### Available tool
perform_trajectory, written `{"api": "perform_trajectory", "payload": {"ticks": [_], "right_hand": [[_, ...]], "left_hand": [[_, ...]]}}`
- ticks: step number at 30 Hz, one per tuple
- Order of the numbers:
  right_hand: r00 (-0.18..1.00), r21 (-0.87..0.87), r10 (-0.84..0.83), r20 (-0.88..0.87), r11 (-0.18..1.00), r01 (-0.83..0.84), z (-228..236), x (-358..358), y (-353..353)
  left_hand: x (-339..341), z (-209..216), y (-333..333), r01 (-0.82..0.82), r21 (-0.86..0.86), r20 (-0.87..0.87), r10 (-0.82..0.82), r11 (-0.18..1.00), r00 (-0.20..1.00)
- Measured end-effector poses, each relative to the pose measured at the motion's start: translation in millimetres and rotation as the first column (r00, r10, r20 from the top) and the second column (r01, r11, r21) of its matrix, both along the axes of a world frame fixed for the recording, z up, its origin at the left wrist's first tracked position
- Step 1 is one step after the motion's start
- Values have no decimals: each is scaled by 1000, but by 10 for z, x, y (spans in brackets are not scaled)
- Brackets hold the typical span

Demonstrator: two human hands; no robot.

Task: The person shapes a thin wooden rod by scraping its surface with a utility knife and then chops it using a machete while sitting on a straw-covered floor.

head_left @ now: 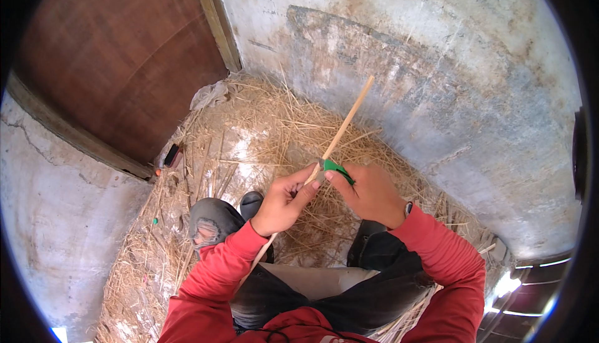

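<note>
A long, thin pale wooden stick (349, 116) slants from my lap up toward the wall. My left hand (282, 204) is closed around it, thumb and fingers pinching it around its middle. In my right hand (370, 194) is a knife with a green handle (337, 171). Its short dark blade rests against the stick just beyond my left fingertips. The right thumb reaches across to the stick near the blade. The stick's lower part passes beneath my left wrist and over my left leg.
Straw and thin shavings (274, 109) cover the floor around my feet. A stained plaster wall (462, 93) rises close on the right. At the left stands a brown door panel (118, 56) in a wooden frame, with a small black object (171, 155) by its foot.
</note>
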State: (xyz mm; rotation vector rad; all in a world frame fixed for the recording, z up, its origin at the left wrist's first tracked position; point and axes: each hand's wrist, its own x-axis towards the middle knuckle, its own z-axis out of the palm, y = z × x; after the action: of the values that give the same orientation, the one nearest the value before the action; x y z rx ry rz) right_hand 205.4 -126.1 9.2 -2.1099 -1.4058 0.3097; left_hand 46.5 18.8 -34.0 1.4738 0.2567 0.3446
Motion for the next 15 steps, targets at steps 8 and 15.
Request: {"api": "perform_trajectory", "payload": {"ticks": [8, 15], "right_hand": [[813, 67, -535, -232, 825, 562, -241, 1319, -208], [913, 165, -349, -213, 908, 386, -156, 1018, -291]], "left_hand": [[-281, -28, -77, 106, 84, -61, -101, 991, 993], [-192, -32, 106, 5, 109, -53, 1, 994, 999]]}}
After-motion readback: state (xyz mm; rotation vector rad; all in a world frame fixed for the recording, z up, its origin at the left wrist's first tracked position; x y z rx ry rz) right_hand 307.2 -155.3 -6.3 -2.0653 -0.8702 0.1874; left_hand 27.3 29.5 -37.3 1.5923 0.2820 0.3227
